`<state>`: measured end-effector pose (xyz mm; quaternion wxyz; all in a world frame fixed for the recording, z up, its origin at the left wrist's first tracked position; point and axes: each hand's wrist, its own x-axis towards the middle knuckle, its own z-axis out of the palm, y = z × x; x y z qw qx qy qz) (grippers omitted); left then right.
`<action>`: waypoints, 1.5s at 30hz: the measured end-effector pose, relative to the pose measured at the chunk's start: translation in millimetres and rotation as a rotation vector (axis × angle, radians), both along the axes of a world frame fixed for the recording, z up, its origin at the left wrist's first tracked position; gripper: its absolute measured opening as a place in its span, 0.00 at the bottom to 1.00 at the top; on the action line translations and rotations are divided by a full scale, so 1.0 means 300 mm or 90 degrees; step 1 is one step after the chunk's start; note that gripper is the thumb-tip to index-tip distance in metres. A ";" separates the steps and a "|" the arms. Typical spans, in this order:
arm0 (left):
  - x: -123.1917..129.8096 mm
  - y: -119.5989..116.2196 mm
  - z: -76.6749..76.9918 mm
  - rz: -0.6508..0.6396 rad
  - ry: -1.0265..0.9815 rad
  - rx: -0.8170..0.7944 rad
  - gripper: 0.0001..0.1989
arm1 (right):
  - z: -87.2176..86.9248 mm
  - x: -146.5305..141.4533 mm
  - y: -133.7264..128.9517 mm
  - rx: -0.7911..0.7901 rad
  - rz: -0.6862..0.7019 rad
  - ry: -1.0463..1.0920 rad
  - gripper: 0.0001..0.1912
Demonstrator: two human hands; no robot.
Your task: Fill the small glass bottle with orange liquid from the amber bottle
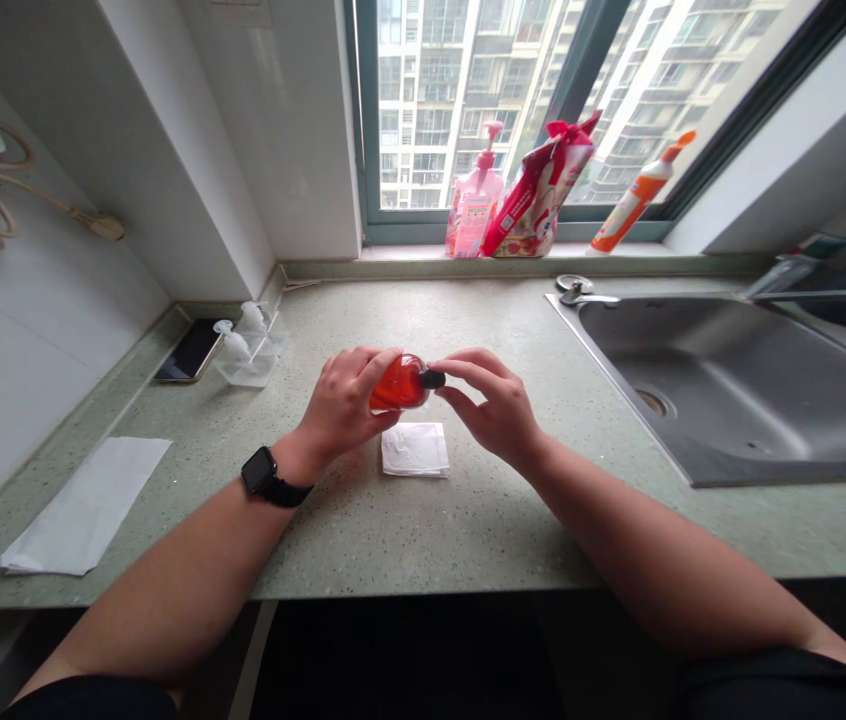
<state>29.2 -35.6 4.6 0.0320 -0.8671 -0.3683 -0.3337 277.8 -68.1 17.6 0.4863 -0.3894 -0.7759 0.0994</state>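
My left hand [348,397] is wrapped round a small clear bottle [397,383] of orange-red liquid, tilted on its side above the counter. The bottle's black cap [433,379] points to the right. At that cap, the thumb and fingers of my right hand [489,402] are closed in a pinch. Just below the bottle, a folded white paper towel [415,450] lies flat on the speckled counter [423,545]. My left palm hides part of the bottle.
To the left are a phone [190,351], a clear holder with pump bottles [248,350] and folded white paper [85,507]. A steel sink [738,390] is on the right. A pink pump bottle [475,205], a red bag [543,190] and an orange bottle [633,205] stand on the windowsill.
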 end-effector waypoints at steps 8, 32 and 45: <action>-0.006 0.005 -0.005 0.010 0.020 0.018 0.36 | -0.012 0.012 0.009 0.024 -0.027 -0.075 0.11; -0.005 -0.003 0.003 0.003 0.034 0.009 0.36 | -0.026 0.016 0.006 0.093 -0.083 -0.162 0.09; 0.013 -0.028 0.016 0.004 0.041 -0.024 0.37 | -0.028 -0.020 -0.014 0.154 -0.118 -0.247 0.06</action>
